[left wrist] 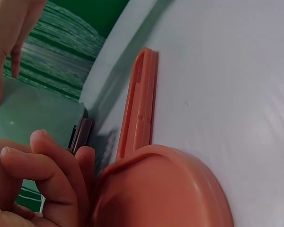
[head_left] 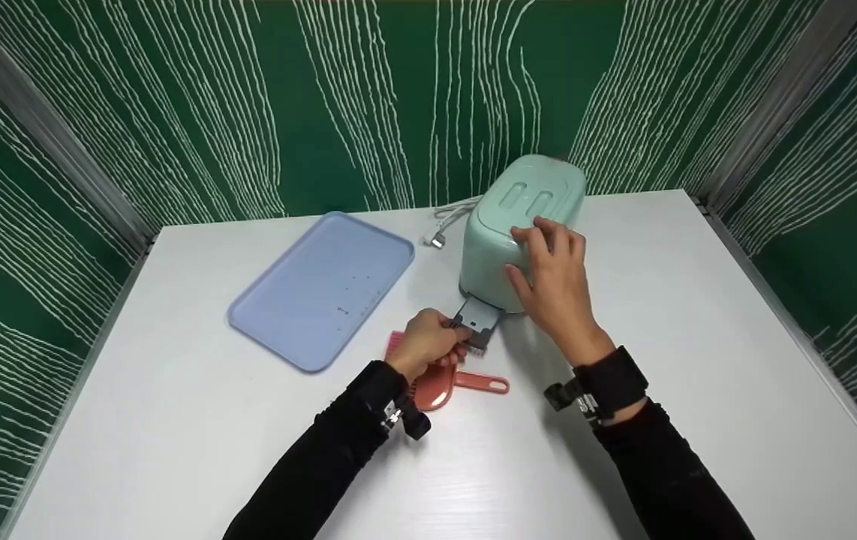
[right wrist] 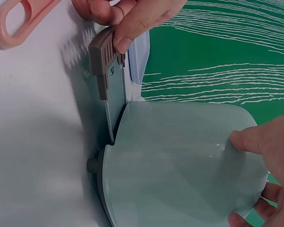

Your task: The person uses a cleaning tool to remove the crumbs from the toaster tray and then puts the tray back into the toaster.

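A mint-green toaster [head_left: 490, 259] stands toward the back of the table, its top covered by a lid with two raised ovals. From the low end of it sticks out a flat grey crumb tray [head_left: 479, 312] with a dark ribbed handle [right wrist: 102, 52]. My left hand [head_left: 430, 341] pinches that handle between thumb and fingers. Over the toaster's near top edge rests my right hand [head_left: 560, 285], fingertips touching the lid and thumb against the end wall. Below my left hand lies an orange-red plastic tool [head_left: 434, 386] with a rounded body and slotted handle, partly hidden by that hand.
To the left lies a shallow blue tray [head_left: 293, 281] with several dark crumbs on it. A white cable with its plug [head_left: 436, 240] sits beside the toaster at the back. Green walls with white streaks [head_left: 346, 97] border the white table [head_left: 158, 420].
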A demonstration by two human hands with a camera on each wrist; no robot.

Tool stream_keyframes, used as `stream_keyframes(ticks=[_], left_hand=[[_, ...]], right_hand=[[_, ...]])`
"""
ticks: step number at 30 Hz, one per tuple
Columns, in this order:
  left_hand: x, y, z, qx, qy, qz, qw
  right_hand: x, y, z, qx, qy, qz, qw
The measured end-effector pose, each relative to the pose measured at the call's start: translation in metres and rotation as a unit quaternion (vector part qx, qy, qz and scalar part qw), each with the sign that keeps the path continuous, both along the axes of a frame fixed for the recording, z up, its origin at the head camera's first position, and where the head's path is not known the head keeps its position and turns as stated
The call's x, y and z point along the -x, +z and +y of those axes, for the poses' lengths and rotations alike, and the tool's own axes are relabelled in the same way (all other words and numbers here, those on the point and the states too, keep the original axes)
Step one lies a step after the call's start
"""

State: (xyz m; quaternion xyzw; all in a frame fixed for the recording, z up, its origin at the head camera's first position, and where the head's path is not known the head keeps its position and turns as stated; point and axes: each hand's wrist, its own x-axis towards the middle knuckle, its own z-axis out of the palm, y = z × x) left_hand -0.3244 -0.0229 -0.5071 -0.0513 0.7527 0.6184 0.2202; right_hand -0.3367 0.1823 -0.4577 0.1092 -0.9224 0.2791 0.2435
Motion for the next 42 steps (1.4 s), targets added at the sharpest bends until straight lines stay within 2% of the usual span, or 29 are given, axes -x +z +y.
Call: stream_keyframes(ticks=[5,14,22,30,42], left_hand=[[0.005,0.0,0.002,0.002,0.0,0.002,1.0],[0.011,-0.002,0.009,0.031,0.014,0.009,0.9994],[0.016,0.002,0.015,0.035,0.019,0.004,0.9992],[0.023,-0.002,0.019,0.026,0.022,0.015,0.9993],[0.029,-0.003,0.026,0.01,0.041,0.022,0.9989]], right_hand=[[0.0,0.0,0.0,0.002,-0.004,-0.006,1.0],[-0.001,-0.002,0.0,0.001,-0.007,-0.015,0.9999],[0.0,-0.002,0.0,0.0,-0.007,-0.012,0.9999],[0.0,-0.006,0.0,-0.013,0.002,0.04,0.9991],[0.002,-0.007,0.0,-0.011,-0.001,0.038,0.9992]])
